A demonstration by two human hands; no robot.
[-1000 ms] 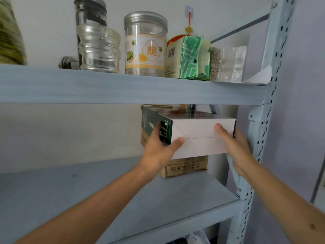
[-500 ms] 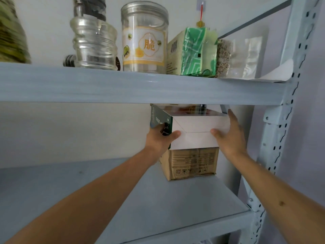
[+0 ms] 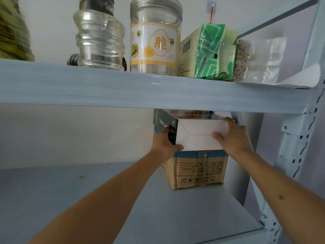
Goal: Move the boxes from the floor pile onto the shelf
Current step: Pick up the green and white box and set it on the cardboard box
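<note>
A white box with a dark green side (image 3: 198, 136) sits on top of a brown cardboard box (image 3: 197, 170) at the back right of the grey shelf (image 3: 88, 199). My left hand (image 3: 165, 143) grips the white box's left lower corner, thumb under its front edge. My right hand (image 3: 232, 138) holds its right end, thumb on the white front face and fingers over the top right corner. The top of the white box lies just under the upper shelf board (image 3: 158, 90).
On the upper shelf stand a clear ribbed jar (image 3: 100, 39), a labelled plastic jar (image 3: 154, 37), a green and beige packet (image 3: 207, 53) and a clear bag (image 3: 260, 59). The perforated grey upright (image 3: 297, 155) rises at the right. Wall is behind.
Both hands have pushed the white box deeper onto the brown box, towards the wall. The view has moved closer to the shelf.
</note>
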